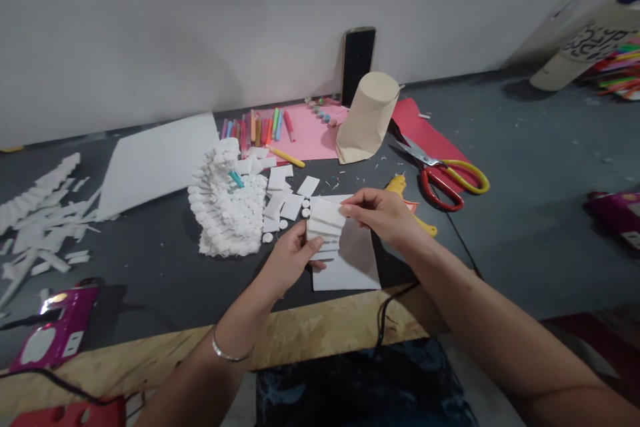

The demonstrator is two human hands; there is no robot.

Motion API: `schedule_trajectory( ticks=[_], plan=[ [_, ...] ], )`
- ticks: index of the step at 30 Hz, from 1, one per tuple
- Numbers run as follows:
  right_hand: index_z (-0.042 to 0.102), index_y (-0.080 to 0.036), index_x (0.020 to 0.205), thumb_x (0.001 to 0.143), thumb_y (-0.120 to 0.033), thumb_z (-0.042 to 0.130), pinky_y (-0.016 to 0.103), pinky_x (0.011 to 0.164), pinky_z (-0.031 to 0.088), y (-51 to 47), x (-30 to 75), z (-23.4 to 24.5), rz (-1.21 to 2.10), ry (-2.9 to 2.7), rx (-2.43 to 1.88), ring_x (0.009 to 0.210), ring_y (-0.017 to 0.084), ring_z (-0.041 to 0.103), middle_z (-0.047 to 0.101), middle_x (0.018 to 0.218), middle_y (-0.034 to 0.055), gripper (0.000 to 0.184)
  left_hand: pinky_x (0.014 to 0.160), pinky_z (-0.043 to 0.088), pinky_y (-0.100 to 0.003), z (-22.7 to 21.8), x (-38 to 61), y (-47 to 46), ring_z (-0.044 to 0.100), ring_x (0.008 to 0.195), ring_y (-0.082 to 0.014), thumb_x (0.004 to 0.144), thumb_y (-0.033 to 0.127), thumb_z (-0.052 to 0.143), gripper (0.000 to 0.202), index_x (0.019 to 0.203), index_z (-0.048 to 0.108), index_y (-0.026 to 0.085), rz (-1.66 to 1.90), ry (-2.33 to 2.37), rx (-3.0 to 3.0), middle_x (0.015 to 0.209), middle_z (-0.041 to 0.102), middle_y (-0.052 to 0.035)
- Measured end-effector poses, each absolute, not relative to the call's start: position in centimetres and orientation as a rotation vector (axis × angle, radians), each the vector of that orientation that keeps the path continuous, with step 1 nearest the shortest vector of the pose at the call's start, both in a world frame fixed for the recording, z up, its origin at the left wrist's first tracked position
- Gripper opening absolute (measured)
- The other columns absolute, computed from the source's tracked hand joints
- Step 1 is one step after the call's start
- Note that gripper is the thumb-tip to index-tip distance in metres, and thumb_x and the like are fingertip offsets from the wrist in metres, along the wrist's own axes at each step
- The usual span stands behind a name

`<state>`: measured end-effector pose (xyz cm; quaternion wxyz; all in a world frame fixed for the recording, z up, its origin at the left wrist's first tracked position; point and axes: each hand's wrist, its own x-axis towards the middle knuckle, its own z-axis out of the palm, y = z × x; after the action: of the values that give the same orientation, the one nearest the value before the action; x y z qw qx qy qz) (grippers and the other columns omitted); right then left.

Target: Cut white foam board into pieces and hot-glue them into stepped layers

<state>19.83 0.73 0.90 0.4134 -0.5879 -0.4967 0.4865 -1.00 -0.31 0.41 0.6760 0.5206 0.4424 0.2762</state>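
Observation:
My left hand [287,257] is closed around the lower left side of a small stack of overlapping white foam pieces [325,230], set out like steps. At the stack's upper right corner, the thumb and fingers of my right hand [383,210] pinch the topmost piece. Beneath both hands lies a white foam sheet [350,270]. Left of the hands sits a bumpy white foam model [230,207] with a small teal piece on it. Loose white squares [293,207] and small round discs [268,238] lie between. Partly hidden behind my right hand is a yellow glue gun [397,184].
Red-and-yellow-handled scissors [435,173] lie open at right, near a beige paper-covered form [370,117] and upright phone [357,63]. Markers [260,127] rest on pink paper. White scraps [45,233] and a purple power strip [57,323] are left. A black cable [383,320] crosses the wooden edge.

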Motion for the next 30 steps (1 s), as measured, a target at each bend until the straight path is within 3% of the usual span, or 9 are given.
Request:
schedule_trajectory(
  ticks=[23,30],
  plan=[
    [0.069,-0.017,0.079,0.071,-0.046,0.074,0.026,0.055,0.040,0.70,19.97,1.04,1.209,-1.283,-1.455,0.055,0.009,0.049,0.063,0.067,0.0007,0.030,0.058,0.058,-0.025,0.19,-0.97,-0.24,0.062,0.080,-0.0156,0.080,0.044,0.065,0.042,0.111,0.059,0.016,0.617,0.978,1.154,0.104,0.067,-0.0077],
    [0.069,-0.017,0.077,0.070,-0.044,0.075,0.025,0.053,0.039,0.81,19.99,0.72,1.225,-1.254,-1.435,0.053,0.008,0.047,0.061,0.065,-0.0008,0.029,0.058,0.059,-0.025,0.15,-1.00,-0.22,0.064,0.086,-0.0183,0.080,0.043,0.066,0.044,0.113,0.058,0.016,0.624,0.975,1.153,0.113,0.066,-0.0106]
  ],
)
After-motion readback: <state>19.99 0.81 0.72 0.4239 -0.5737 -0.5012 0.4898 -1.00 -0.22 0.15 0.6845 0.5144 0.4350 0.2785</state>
